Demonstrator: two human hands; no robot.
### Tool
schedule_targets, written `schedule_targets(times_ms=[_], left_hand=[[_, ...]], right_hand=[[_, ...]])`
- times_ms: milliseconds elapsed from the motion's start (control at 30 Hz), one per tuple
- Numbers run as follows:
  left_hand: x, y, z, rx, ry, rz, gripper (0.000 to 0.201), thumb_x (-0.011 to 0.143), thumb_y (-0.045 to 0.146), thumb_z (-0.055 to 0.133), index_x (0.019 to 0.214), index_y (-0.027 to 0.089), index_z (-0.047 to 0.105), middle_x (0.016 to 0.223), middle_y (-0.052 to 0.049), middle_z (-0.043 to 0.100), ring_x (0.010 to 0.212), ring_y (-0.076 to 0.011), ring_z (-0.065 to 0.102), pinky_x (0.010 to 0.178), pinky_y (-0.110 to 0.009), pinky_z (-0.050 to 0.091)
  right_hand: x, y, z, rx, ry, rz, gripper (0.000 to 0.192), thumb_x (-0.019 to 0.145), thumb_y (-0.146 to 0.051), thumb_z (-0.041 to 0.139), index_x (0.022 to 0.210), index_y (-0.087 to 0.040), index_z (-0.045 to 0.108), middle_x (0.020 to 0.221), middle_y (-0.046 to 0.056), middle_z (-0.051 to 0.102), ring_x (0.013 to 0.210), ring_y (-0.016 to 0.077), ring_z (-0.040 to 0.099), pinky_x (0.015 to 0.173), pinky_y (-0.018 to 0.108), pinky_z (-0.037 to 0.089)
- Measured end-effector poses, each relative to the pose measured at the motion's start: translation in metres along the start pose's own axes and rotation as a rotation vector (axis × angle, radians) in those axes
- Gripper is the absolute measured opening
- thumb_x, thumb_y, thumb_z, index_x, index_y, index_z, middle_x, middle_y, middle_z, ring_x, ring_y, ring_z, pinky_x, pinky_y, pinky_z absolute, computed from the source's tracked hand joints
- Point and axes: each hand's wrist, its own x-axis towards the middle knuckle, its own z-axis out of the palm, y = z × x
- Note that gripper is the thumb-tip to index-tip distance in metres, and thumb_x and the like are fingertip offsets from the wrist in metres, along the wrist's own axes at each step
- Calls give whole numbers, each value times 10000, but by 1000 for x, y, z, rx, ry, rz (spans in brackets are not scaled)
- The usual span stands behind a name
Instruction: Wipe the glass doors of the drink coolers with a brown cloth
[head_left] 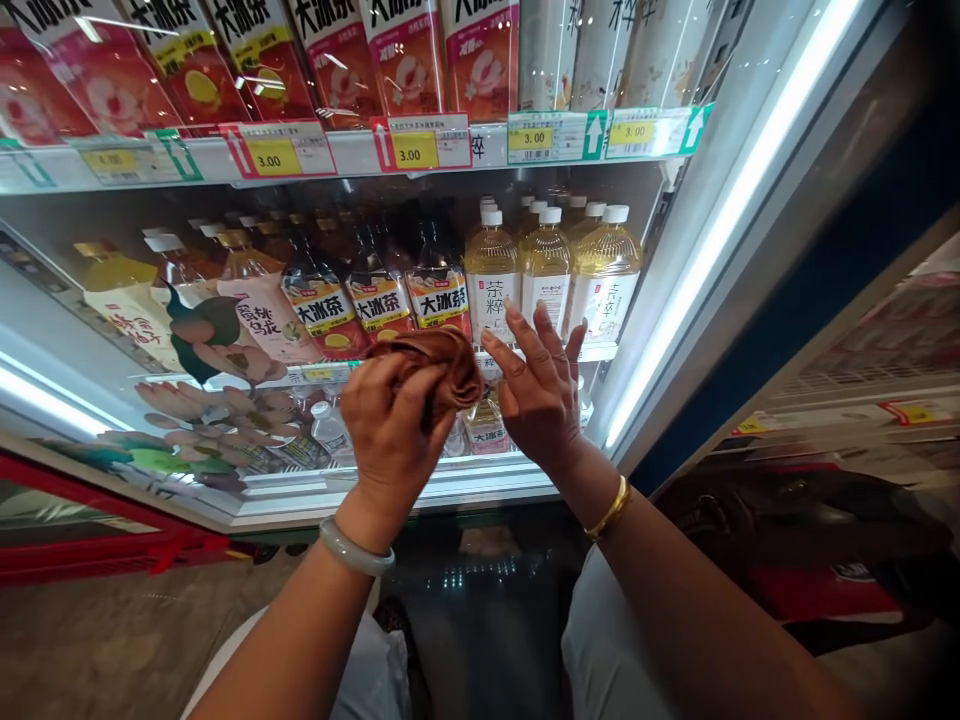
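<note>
Left hand (390, 425) first: it is bunched into a loose fist around a crumpled brown cloth (442, 365), thumb and fingers pinching the wad, a pale bangle (356, 548) on the wrist. I take the drinks cooler (720, 230) as my landmark; the cloth sits in front of its middle shelf, just below the row of dark iced tea bottles (382, 300). Right hand (536, 390) is spread wide beside the cloth, fingers splayed and holding nothing, a gold bangle (609, 510) at its wrist, with the pale tea bottles (547, 265) just behind its fingertips.

From here I judge the work to be wiping at the cooler's shelf front. To do it well I would refold the cloth so a flat face shows rather than a knot, keep the grip firm but low on the wad, and steady the nearest bottles with the free hand so none tip. I would pass beneath the price tags (416, 145) on the upper rail, not over them.
</note>
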Motion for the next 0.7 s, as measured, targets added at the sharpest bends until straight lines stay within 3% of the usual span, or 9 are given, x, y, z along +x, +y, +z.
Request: schedule_targets(times_ms=[100, 300, 400, 533, 600, 700], left_hand=[[-1, -9, -9, 8, 18, -81, 487, 841, 292, 785, 1302, 254, 631, 1291, -149, 587, 1262, -340, 531, 1120, -514, 415], [-18, -7, -15, 7, -132, 1, 400, 884, 286, 753, 1268, 244, 652, 1283, -138, 622, 1277, -332, 537, 1106, -512, 451], [-14, -33, -32, 103, -69, -67, 422, 876, 307, 771, 1273, 245, 644, 1302, -130, 614, 1274, -346, 555, 1105, -557, 456], [-10, -61, -48, 172, 55, -268, 418, 916, 303, 694, 1317, 231, 598, 1307, -85, 590, 1268, -341, 576, 1064, -605, 473], [-16, -58, -45, 149, 58, -271, 425, 901, 316, 703, 1302, 218, 605, 1293, -97, 583, 1250, -337, 578, 1043, -602, 483], [-28, -45, -36, 95, -57, -155, 409, 862, 315, 749, 1243, 220, 636, 1273, -135, 577, 1233, -335, 570, 1050, -554, 489]], right_hand=[[1, -10, 8, -2, -34, -13, 657, 975, -123, 490, 1581, -366, 412, 1640, -24, 475, 1623, 194, 242, 1364, 562, 49], [4, -39, 22, 27, -95, -65, 494, 1029, -266, 530, 1515, -347, 508, 1589, -3, 542, 1604, 199, 303, 1365, 548, 58], [6, -49, 30, 40, -66, -42, 537, 1003, -159, 498, 1498, -366, 523, 1587, -24, 544, 1605, 189, 299, 1353, 579, -25], [7, -57, 39, 50, -39, -54, 601, 957, -81, 505, 1486, -365, 536, 1602, -39, 524, 1613, 173, 273, 1348, 550, -79], [7, -61, 42, 57, -57, -79, 605, 951, -74, 501, 1486, -355, 539, 1606, -37, 519, 1616, 167, 262, 1357, 528, -60], [7, -71, 45, 106, -99, -106, 571, 962, -106, 511, 1489, -324, 540, 1613, -15, 510, 1621, 171, 247, 1366, 510, -13]])
